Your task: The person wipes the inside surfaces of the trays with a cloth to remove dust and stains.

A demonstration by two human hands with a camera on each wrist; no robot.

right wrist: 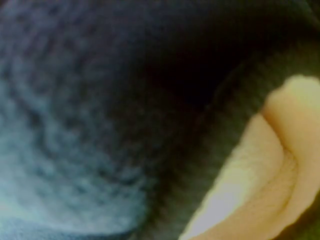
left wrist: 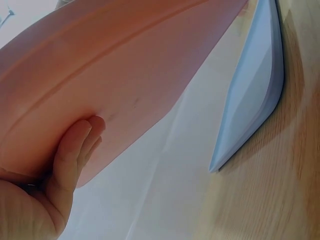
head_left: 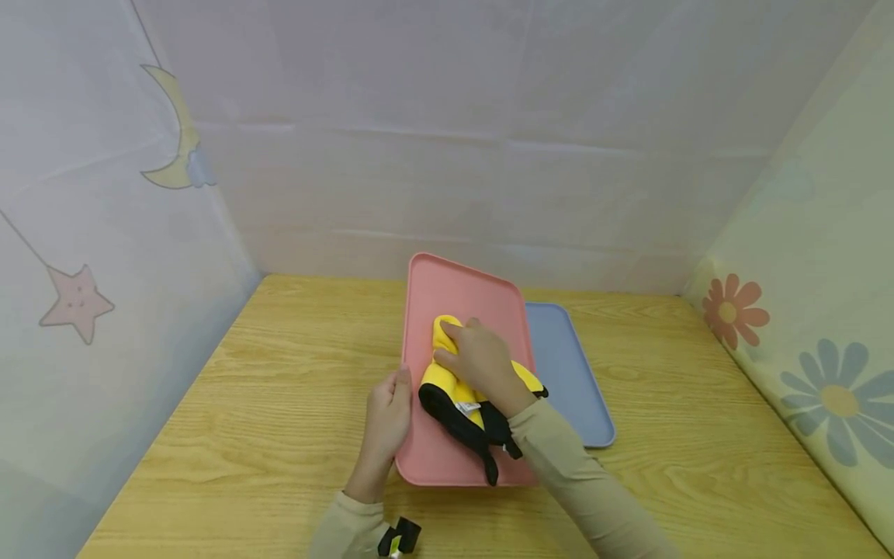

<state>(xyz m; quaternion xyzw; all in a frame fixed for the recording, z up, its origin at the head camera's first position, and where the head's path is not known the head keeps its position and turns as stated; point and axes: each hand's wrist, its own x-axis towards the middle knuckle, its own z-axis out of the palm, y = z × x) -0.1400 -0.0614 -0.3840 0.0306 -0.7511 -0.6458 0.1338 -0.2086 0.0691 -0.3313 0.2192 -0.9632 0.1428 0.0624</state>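
My left hand (head_left: 388,407) grips the left edge of a pink tray (head_left: 461,287), thumb at the rim. In the left wrist view, the fingers (left wrist: 75,147) lie against the tray's underside, and the tray is tilted up off the table. On the tray lies a yellow and black plush toy (head_left: 436,375) with a white tag and long black limbs. My right hand (head_left: 482,359) grips its yellow part, thumb and finger on the fabric. Dark fuzzy cloth (right wrist: 75,125) fills most of the right wrist view, close and blurred, hiding the right fingertips.
A blue tray (head_left: 573,373) lies on the wooden table (head_left: 279,404), partly hidden behind the pink tray. Printed cloth walls (head_left: 447,178) stand at the back and both sides. A small black device (head_left: 400,537) is on the left wrist.
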